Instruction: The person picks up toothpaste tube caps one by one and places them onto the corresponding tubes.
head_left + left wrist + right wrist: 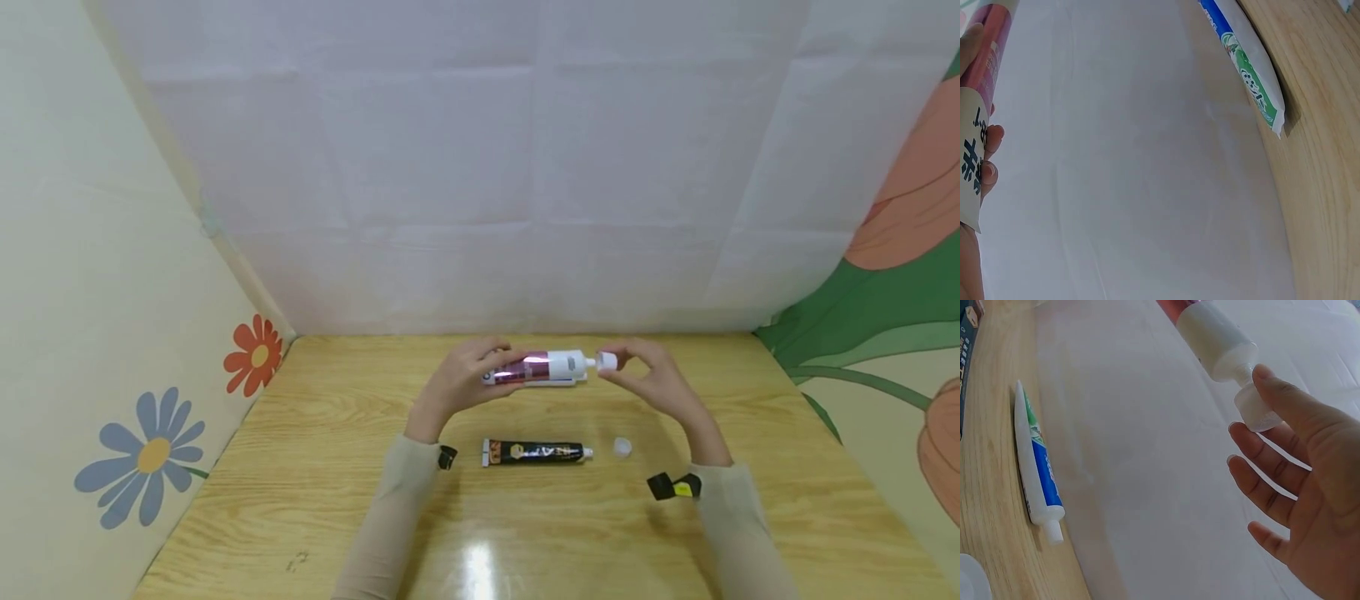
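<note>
My left hand (468, 375) grips a pink and white toothpaste tube (551, 365) by its crimped end, holding it level above the table. At its other end, my right hand (652, 379) pinches a white cap (607, 361) between thumb and fingers. In the right wrist view the cap (1257, 409) sits at the tip of the bare nozzle (1243, 374); whether they touch I cannot tell. Behind and below lies a white, blue and green toothpaste tube (1041, 465) with its nozzle uncovered. Nearer me rests a black toothpaste tube (536, 452), also uncapped.
A loose white cap (622, 447) lies right of the black tube's nozzle. The wood-grain table (300, 467) meets a hanging white cloth (525, 167) at the back. Flower-patterned panels (112, 317) flank both sides.
</note>
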The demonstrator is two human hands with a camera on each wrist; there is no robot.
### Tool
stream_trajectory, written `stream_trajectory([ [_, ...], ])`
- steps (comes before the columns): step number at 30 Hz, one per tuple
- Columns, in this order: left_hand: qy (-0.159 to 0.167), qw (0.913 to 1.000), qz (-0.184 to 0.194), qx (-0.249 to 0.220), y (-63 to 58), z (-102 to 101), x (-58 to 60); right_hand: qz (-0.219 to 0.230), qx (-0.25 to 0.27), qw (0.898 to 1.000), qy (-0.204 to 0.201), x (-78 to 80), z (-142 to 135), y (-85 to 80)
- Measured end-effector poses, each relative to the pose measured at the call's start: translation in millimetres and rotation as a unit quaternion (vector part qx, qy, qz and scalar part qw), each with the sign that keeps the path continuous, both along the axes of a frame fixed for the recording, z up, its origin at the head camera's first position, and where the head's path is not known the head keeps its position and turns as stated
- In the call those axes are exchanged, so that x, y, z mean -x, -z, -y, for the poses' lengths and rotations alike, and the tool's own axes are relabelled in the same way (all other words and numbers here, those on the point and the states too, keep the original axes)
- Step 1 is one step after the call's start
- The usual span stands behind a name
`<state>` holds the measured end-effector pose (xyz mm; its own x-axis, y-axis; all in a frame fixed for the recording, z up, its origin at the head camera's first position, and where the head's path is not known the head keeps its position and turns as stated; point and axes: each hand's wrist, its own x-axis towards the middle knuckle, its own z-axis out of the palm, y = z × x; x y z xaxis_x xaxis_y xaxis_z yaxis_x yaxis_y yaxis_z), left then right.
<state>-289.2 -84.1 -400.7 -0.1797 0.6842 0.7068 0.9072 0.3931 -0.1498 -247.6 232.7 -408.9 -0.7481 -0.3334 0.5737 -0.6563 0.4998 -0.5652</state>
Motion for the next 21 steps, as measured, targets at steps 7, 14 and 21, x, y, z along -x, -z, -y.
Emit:
stream_trajectory([
  [7,0.005,0.9999,-0.013,-0.002,0.4,-1.1,-0.8,0.006,-0.013,1.000,0.002,-18.5,15.6,-22.2],
  [14,0.003,0.9998,-0.018,0.001,0.5,-2.1,-1.9,0.004,-0.015,1.000,-0.004,-29.6,23.5,-35.1],
  [21,0.006,0.9996,-0.027,-0.001,2.2,-2.8,-1.5,-0.002,-0.012,1.000,-0.014,-15.1,15.2,-17.1],
])
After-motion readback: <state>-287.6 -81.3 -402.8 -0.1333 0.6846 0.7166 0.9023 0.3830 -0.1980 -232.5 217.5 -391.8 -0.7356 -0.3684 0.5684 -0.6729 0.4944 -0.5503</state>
